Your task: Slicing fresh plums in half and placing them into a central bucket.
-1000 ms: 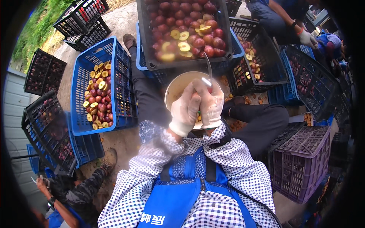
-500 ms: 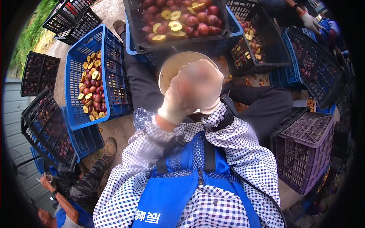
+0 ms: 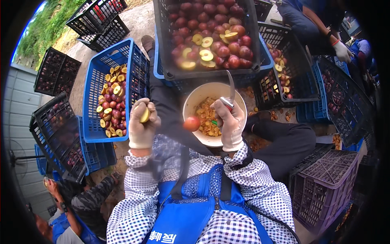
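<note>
My left hand (image 3: 140, 129), in a pale glove, holds a plum half (image 3: 145, 115) beside the blue crate at left. In my gloved right hand (image 3: 230, 128) is a curved knife (image 3: 232, 86), its blade pointing up and away from me. That hand is over a round cream bucket (image 3: 192, 94) between my legs, which holds orange-brown pits and scraps (image 3: 208, 118). A red plum (image 3: 191, 123) shows at the bucket's left rim; whether it rests there or is in the air I cannot tell.
A black crate (image 3: 165, 65) of whole and cut plums stands ahead on a blue crate. The blue crate (image 3: 86, 97) at left holds plum halves. Another black crate (image 3: 310, 97) is at right, near a purple crate (image 3: 321, 195). Other people sit at lower left and upper right.
My hands were together over the bucket, blurred; now they are apart. The left has moved left with a plum half, and the right shows the knife. My view has shifted slightly.
</note>
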`<state>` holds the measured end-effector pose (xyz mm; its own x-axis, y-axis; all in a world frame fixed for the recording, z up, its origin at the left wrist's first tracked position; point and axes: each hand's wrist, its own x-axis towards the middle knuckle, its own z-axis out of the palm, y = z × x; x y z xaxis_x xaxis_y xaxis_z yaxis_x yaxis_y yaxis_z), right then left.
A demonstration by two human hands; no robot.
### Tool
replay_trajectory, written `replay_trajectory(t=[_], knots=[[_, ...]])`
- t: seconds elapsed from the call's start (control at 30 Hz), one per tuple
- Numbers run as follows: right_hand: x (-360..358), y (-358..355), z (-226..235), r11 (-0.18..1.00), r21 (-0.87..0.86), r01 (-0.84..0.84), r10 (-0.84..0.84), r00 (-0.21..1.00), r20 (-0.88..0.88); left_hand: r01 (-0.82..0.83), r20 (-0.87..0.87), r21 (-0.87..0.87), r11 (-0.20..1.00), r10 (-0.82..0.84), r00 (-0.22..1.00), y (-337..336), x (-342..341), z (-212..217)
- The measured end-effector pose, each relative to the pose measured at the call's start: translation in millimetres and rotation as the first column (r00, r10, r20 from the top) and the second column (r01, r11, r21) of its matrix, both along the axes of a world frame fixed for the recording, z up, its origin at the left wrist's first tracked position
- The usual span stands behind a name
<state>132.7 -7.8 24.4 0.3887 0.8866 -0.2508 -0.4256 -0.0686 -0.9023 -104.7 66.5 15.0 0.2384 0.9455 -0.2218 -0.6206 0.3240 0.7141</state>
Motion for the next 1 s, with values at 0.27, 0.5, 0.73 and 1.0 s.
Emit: replay_trajectory(t=[0.27,0.5,0.73,1.0], knots=[[8.5,-8.2,-76.7,0.947,-0.29,0.14,-0.142,0.99,0.016,-0.475,-0.452,-0.053,0.878,0.404,0.796,29.0,-95.2,-16.4],[23.1,-35.8,-85.1,0.941,-0.321,0.106,-0.128,0.991,-0.047,-0.246,-0.649,0.241,0.939,0.344,0.679,52.9,-57.5,50.1],[38.8,-34.8,-67.1,0.931,-0.275,0.241,-0.281,0.953,-0.116,0.219,-0.786,0.279,0.935,0.091,0.611,82.3,73.8,66.0],[119.1,-53.4,9.2,0.899,-0.115,0.423,-0.416,0.906,0.08,0.808,-0.918,0.392,0.44,0.248,0.311,68.8,163.3,2.7]])
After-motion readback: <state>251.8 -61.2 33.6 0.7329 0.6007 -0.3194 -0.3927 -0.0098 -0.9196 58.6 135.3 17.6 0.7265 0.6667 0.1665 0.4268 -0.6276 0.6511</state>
